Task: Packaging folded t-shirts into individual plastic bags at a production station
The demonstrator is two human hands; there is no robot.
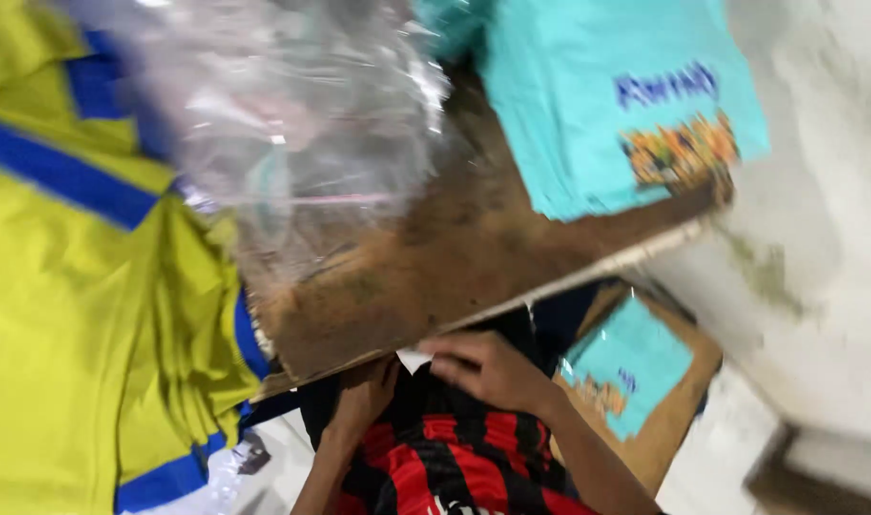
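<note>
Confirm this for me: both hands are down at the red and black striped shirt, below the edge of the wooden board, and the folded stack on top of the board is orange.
Not quite. The head view shows the folded stack on the wooden board is turquoise, not orange. The rest holds: left hand and right hand are at the red and black striped shirt.

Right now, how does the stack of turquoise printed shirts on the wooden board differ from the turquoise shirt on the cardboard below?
The stack of turquoise printed shirts is many layers, lying high on the worn wooden board. The single bagged turquoise shirt lies lower on a brown cardboard sheet, looking smaller. Both are folded with a colourful print.
</note>
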